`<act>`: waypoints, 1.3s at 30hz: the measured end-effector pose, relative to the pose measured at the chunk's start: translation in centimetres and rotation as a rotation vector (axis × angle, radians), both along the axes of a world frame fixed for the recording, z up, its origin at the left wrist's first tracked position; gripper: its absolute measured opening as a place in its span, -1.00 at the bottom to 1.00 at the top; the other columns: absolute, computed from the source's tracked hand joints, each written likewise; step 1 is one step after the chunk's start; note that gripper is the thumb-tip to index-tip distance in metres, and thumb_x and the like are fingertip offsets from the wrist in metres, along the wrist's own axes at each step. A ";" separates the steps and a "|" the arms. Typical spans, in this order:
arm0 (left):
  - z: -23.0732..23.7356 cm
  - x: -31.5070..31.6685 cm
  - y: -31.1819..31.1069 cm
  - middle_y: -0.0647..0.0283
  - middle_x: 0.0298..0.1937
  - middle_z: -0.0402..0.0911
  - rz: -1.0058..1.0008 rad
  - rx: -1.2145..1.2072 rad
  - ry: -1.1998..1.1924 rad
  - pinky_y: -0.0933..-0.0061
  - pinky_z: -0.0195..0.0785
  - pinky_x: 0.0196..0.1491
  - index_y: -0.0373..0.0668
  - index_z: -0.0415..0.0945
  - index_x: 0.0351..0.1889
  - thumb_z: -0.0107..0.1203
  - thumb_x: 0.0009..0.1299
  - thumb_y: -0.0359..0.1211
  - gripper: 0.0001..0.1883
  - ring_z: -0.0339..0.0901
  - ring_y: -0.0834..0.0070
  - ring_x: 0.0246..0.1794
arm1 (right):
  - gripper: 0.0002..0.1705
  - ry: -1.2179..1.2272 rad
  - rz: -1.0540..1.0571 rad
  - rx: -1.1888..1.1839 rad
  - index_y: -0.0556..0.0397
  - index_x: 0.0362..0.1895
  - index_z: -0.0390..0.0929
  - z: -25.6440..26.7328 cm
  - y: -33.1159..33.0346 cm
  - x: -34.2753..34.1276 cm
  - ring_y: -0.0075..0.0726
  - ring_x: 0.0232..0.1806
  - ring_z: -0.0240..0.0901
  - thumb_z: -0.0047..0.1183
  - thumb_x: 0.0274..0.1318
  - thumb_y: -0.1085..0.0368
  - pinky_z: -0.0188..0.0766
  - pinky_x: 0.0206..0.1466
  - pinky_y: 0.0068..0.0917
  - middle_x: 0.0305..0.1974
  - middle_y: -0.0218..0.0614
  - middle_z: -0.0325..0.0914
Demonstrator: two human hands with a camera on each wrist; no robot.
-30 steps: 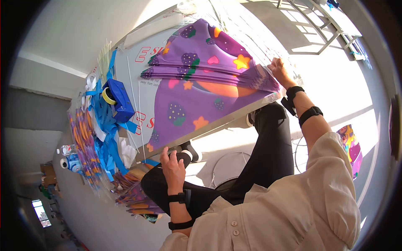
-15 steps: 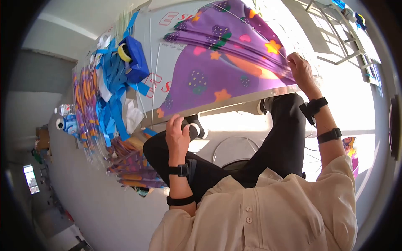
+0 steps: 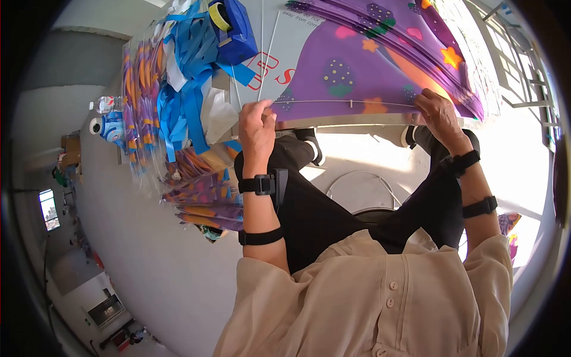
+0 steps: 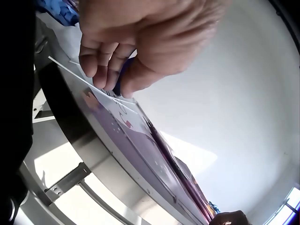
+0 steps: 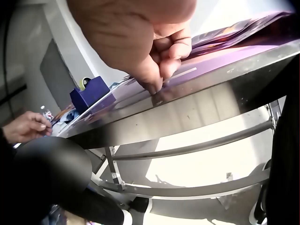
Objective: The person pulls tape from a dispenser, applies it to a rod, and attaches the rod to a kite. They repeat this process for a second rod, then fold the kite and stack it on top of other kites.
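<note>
White rod [image 3: 351, 103] spans between left fingers [image 3: 258, 109] and right fingers [image 3: 427, 103].

Room opens above the purple sheet [image 3: 366, 74] — leftward, a tape dispenser [image 3: 240, 43] obstructs.

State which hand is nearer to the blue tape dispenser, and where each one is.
Left. In the head view, the left hand is below the blue tape dispenser and slightly right; the right hand is farther off, well to its right and lower.
</note>
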State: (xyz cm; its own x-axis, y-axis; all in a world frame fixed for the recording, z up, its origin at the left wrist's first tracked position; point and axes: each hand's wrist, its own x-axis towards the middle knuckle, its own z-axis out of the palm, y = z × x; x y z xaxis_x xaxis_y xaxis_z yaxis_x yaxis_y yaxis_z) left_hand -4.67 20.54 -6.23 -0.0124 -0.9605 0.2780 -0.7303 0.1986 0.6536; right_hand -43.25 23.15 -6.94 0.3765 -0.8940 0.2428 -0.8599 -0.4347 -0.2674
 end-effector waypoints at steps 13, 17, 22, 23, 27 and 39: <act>-0.2 -1.8 -2.4 0.23 -0.46 0.48 -0.262 -0.065 -0.287 0.26 0.32 -0.26 -0.17 0.53 -0.48 0.16 0.04 -0.55 -0.90 0.40 0.20 -0.31 | -0.89 -0.050 -0.096 -0.126 0.06 -0.47 0.41 -1.2 -0.5 -0.4 -0.04 -0.43 0.44 0.01 -0.17 0.51 0.37 -0.45 -0.24 -0.50 -0.25 0.34; -0.4 -1.7 -1.7 0.23 -0.46 0.47 -0.242 -0.045 -0.286 0.25 0.32 -0.26 -0.19 0.51 -0.49 0.17 0.01 -0.57 -0.87 0.40 0.20 -0.31 | -0.82 -0.071 -0.158 -0.070 0.06 -0.40 0.44 -1.4 0.4 0.0 -0.01 -0.42 0.44 0.04 -0.21 0.52 0.38 -0.41 -0.22 -0.46 -0.23 0.37; -0.6 -1.5 -1.6 0.22 -0.46 0.47 -0.238 0.005 -0.253 0.25 0.32 -0.26 -0.20 0.50 -0.49 0.17 0.00 -0.59 -0.86 0.41 0.20 -0.31 | -0.78 -0.303 -0.183 -0.019 0.05 -0.33 0.48 -1.3 0.7 4.3 0.00 -0.30 0.42 0.09 -0.20 0.47 0.38 -0.30 -0.21 -0.38 -0.23 0.40; -0.6 -1.5 -1.6 0.22 -0.46 0.47 -0.233 0.017 -0.237 0.25 0.32 -0.26 -0.20 0.50 -0.49 0.17 -0.01 -0.60 -0.85 0.41 0.20 -0.31 | -0.79 -0.334 -0.189 0.000 0.05 -0.33 0.48 -0.9 0.8 5.6 -0.01 -0.28 0.41 0.09 -0.19 0.46 0.38 -0.28 -0.20 -0.38 -0.24 0.40; -0.8 -1.4 -1.5 0.21 -0.46 0.46 -0.204 0.062 -0.154 0.26 0.31 -0.26 -0.20 0.50 -0.49 0.17 -0.01 -0.60 -0.85 0.42 0.20 -0.32 | -0.80 -0.390 -0.148 -0.067 -0.03 -0.32 0.51 -1.4 0.0 10.1 -0.09 -0.24 0.34 0.08 -0.16 0.37 0.30 -0.17 -0.25 -0.35 -0.28 0.39; -1.2 -1.0 -1.5 0.21 -0.46 0.43 -0.196 0.084 -0.089 0.29 0.29 -0.28 -0.20 0.49 -0.50 0.14 0.01 -0.58 -0.88 0.41 0.23 -0.34 | -0.74 -0.241 -0.228 -0.085 -0.08 -0.29 0.52 -2.3 -0.9 13.2 -0.21 -0.20 0.32 0.15 -0.20 0.36 0.20 -0.19 -0.30 -0.34 -0.39 0.37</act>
State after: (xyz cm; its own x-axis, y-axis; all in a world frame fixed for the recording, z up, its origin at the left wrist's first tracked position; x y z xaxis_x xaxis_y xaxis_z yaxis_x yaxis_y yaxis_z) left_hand -5.70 19.00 -7.47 -0.2220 -0.9571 0.1864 -0.7388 0.2899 0.6083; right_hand -30.02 22.29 -9.24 0.0914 -0.9213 0.3779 -0.8540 -0.2677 -0.4462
